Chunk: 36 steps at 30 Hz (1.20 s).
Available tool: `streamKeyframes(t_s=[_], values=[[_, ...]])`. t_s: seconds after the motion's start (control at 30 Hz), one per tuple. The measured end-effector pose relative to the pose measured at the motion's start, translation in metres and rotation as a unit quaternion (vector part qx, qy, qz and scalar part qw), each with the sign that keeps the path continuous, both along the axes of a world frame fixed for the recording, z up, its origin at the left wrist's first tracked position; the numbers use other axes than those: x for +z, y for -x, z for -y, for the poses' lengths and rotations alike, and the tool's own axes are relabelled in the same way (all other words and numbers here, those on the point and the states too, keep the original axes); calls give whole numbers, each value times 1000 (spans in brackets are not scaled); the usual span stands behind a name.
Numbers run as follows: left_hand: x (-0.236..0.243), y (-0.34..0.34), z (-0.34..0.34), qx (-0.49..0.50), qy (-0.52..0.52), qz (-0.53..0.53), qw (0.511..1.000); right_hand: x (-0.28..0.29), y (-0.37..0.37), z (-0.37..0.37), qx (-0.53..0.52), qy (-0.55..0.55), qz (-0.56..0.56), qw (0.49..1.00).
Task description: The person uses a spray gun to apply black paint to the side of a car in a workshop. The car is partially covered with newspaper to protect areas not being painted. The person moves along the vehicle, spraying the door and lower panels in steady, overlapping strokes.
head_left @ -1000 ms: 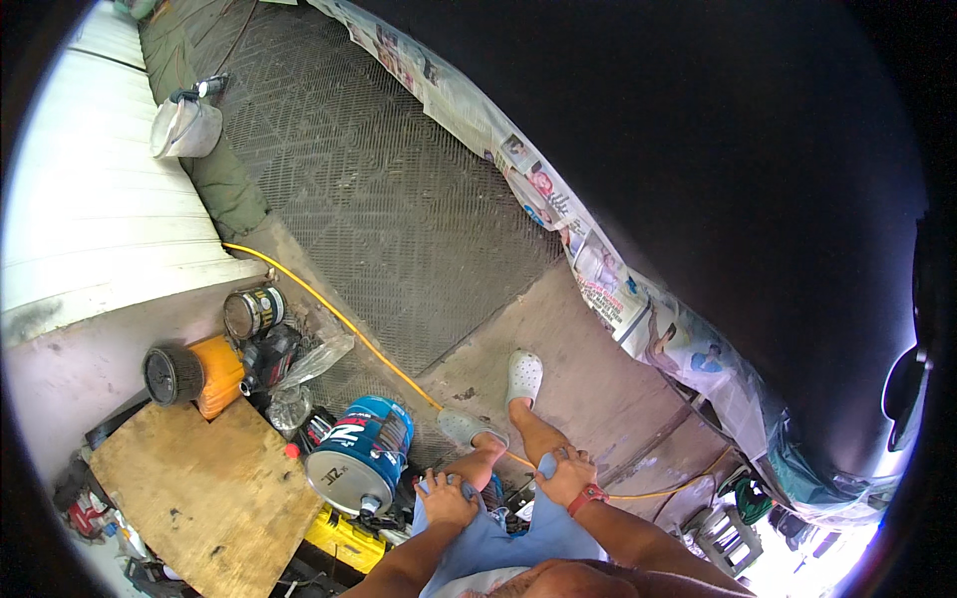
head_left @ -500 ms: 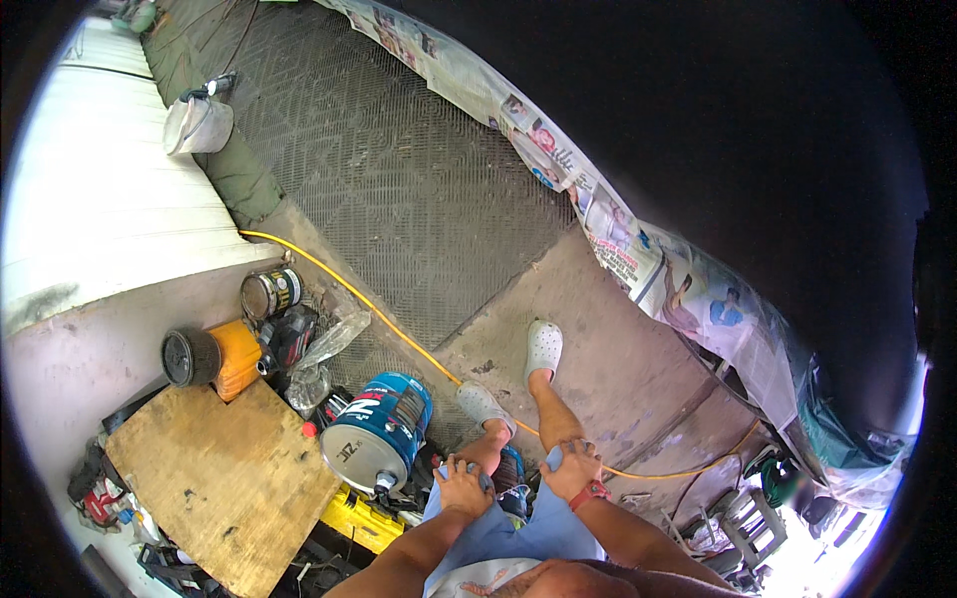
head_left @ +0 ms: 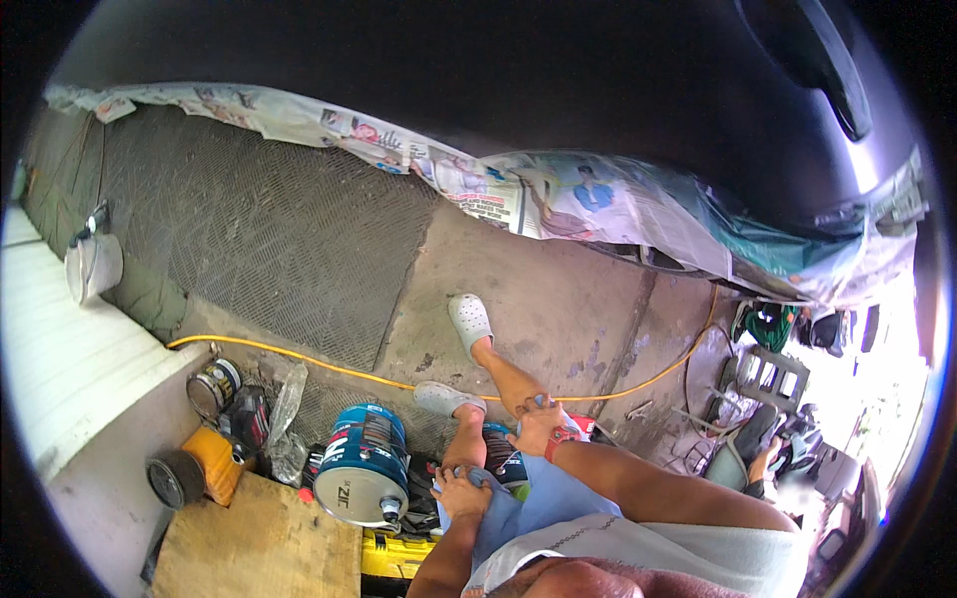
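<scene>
I am sitting with both forearms over my legs. My left hand (head_left: 464, 492) lies on my left knee, fingers spread over the blue shorts (head_left: 543, 488). My right hand (head_left: 536, 429), with a red watch (head_left: 560, 439) on its wrist, rests over my right knee, fingers apart. The fingertips look greyish, and I make out no object in either hand. Beside my left leg stands a blue drum (head_left: 364, 468) with a pale lid and a dark cap. My feet wear light grey clogs (head_left: 471, 324) on the floor.
Ahead is a large black glossy panel (head_left: 399, 60) edged with newspaper (head_left: 498, 194). A yellow hose (head_left: 309, 357) crosses the floor. At left are a wooden board (head_left: 254, 543), an orange container (head_left: 211, 466), a can (head_left: 214, 389) and a bucket (head_left: 95, 267). Another person's hand (head_left: 765, 460) shows at right.
My view has swung to the right, so the panel and newspaper now run across the top. Both hands remain on my knees. Another person's hand has come into sight at right.
</scene>
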<state>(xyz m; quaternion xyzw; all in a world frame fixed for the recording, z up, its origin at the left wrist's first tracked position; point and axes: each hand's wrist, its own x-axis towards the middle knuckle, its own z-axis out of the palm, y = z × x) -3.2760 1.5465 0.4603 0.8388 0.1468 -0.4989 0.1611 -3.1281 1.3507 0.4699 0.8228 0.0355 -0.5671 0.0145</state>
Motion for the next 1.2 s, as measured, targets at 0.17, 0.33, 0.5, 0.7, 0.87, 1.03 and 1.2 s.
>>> streamKeyframes(t_s=[0.17,0.33,0.5,0.7,0.87,1.03,1.2], values=[[5,8,-3,-11,-9,11,1000,-8,10,1,0,-28,20,999],[13,0,-11,-7,31,2,999,-23,24,-3,5,-26,18,999],[4,13,-21,-48,70,50,995,-2,25,-9,-1,-52,13,999],[12,41,-41,-126,102,31,986,5,61,13,-149,-124,28,981],[65,29,-60,-130,148,-34,980,-6,135,43,-259,-160,19,952],[94,18,-71,-159,170,-47,971,-4,175,70,-386,-191,7,903],[124,-50,-57,-23,263,-15,964,7,177,92,-414,-191,-17,890]])
